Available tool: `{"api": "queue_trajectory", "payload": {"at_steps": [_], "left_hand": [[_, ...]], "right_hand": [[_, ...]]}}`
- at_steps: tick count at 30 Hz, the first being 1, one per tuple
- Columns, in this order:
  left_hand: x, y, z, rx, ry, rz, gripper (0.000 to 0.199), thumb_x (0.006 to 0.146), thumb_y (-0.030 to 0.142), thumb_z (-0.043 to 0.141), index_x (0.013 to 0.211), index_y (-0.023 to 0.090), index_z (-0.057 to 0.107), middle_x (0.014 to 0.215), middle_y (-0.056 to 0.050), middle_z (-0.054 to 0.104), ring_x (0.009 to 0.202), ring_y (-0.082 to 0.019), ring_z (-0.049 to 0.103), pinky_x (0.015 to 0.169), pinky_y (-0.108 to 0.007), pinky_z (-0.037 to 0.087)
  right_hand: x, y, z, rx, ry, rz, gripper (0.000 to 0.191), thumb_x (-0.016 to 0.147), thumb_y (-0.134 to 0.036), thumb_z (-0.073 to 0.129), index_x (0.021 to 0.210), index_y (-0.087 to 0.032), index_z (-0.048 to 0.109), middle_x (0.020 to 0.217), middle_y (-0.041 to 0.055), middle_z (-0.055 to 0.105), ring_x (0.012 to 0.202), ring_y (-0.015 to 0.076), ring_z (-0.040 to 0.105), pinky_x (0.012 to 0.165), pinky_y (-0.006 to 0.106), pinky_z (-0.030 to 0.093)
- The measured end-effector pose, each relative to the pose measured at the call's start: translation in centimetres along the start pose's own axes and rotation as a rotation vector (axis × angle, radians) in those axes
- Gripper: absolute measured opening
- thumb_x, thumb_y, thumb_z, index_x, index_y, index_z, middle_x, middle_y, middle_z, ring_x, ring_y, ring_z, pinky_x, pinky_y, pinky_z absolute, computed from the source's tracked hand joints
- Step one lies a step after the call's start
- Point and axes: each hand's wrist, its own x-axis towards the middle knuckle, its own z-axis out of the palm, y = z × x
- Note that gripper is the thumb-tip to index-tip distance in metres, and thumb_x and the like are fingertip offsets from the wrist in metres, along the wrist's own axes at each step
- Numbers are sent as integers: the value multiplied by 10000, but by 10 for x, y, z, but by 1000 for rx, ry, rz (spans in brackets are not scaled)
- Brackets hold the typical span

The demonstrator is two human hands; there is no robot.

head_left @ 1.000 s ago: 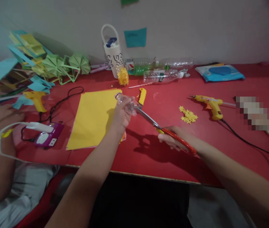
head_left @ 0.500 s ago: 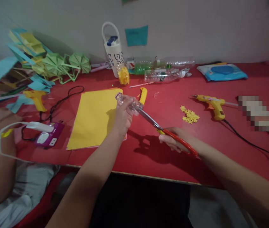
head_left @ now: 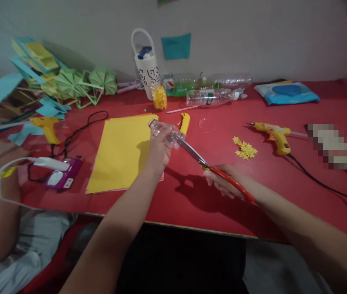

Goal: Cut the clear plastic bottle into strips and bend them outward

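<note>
left hand [head_left: 159, 151] curled snugly round small clear bottle [head_left: 157, 128], near right edge of yellow paper [head_left: 118, 155]; right hand [head_left: 233, 173] wrapped round handles of red scissors [head_left: 203, 162], blades at bottle's lower end (whether parted, cannot tell)

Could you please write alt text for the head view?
A person's left hand holds a clear plastic piece at the blades of red-handled scissors in the right hand, above a red table bearing yellow paper, stars and glue guns.

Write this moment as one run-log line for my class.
left hand: grips clear plastic piece; right hand: holds red-handled scissors; blades: at the piece; nearby: yellow paper, yellow stars
</note>
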Motion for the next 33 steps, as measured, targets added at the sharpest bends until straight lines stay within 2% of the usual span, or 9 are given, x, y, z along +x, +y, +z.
{"api": "queue_trajectory", "payload": {"at_steps": [4,11,18,22,26,29,33], "left_hand": [[0,0,1,-10,7,-7,288,621,169,730,777,232,496,701,33,639,623,-125,603,563,-256,440],[4,0,-3,-37,-4,-15,309,621,146,726,805,234,494,726,36,638,628,-113,610,601,-260,461],[3,-1,-3,0,-69,-1,341,607,143,749,807,247,492,713,43,622,719,-133,638,623,-252,456],[1,-2,-1,31,-113,-9,353,594,163,772,804,245,500,726,32,625,731,-146,636,614,-255,457],[1,-2,0,19,-145,27,319,608,155,768,787,234,516,718,30,612,689,-129,620,647,-265,471],[2,-2,0,4,-123,23,319,596,144,765,773,232,515,705,30,607,658,-124,608,643,-270,479],[3,-3,0,15,-76,-7,335,588,144,764,778,236,505,702,28,607,646,-126,601,582,-258,463]], "right_hand": [[1,2,1,-17,29,24,557,668,-751,603,599,-216,466,374,-88,399,298,58,372,328,210,289],[3,3,0,-72,45,56,521,691,-712,612,606,-221,462,362,-89,394,293,67,384,328,213,292],[1,-3,-1,-27,-17,10,547,696,-755,551,616,-219,475,369,-99,382,304,59,376,418,247,395],[0,-2,-1,-78,9,11,536,698,-740,556,626,-212,491,408,-82,420,326,64,400,417,251,372],[1,2,2,-24,10,-11,555,709,-763,527,628,-216,483,374,-89,397,314,61,378,429,251,396],[1,2,5,5,29,1,546,699,-756,557,621,-223,467,362,-96,375,305,62,370,395,238,381],[0,0,7,8,75,86,449,761,-627,596,607,-228,459,385,-73,418,310,75,391,330,227,320]]}}
